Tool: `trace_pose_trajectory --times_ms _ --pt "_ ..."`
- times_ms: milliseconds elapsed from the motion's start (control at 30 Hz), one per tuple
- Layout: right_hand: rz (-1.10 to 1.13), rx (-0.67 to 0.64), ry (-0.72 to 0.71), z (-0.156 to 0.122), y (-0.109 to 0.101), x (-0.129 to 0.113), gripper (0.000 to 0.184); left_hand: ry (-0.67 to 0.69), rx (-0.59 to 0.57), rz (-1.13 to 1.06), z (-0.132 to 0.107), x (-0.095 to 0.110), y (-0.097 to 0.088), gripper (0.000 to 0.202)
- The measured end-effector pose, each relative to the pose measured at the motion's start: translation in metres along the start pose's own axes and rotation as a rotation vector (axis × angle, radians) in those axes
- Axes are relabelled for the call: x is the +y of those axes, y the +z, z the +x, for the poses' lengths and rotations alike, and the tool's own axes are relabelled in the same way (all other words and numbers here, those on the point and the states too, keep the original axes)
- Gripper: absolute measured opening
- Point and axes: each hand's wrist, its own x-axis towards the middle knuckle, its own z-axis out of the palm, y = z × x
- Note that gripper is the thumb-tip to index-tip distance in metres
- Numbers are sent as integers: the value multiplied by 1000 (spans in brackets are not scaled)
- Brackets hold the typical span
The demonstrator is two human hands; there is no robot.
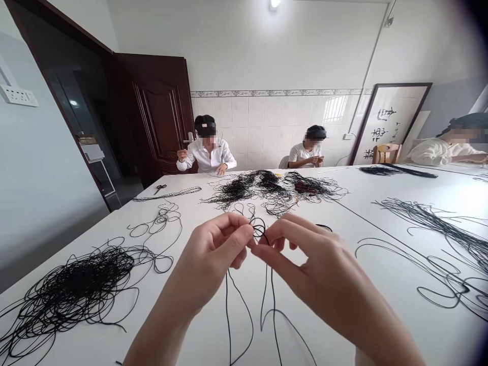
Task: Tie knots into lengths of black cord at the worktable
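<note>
My left hand (pixel 215 251) and my right hand (pixel 305 259) meet above the white table (pixel 381 315), both pinched on a thin black cord (pixel 260 230). The cord forms small loops between my fingertips. Its loose ends hang down toward me and trail over the tabletop (pixel 267 305). A large tangle of black cord (pixel 72 290) lies to the left of my left hand.
More black cord is heaped mid-table (pixel 267 188) and spread at the right (pixel 438 223). Scissors (pixel 159 188) lie at the far left. Two people sit at the far edge (pixel 208 152) (pixel 307 150), a third at the right (pixel 450 145). A dark door (pixel 160 117) stands open.
</note>
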Motion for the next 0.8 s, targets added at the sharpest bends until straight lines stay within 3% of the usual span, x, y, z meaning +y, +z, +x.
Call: trace_pose_trajectory --times_ms 100,167,333,533,667,800 --pt "-11 72 -52 -2 -2 4 11 21 81 120 -1 1 2 25" --pt "14 157 -96 0 -4 8 16 28 80 202 -2 -1 3 26" --pt "196 314 -16 10 -2 12 16 21 -106 246 -6 -7 2 27" --pt "351 161 35 16 -1 9 15 54 -165 47 -5 -6 -1 29" --pt "438 43 24 14 -3 5 19 42 -115 14 -3 -1 1 29" --pt "428 50 76 14 -1 2 10 20 -20 59 -5 1 4 32"
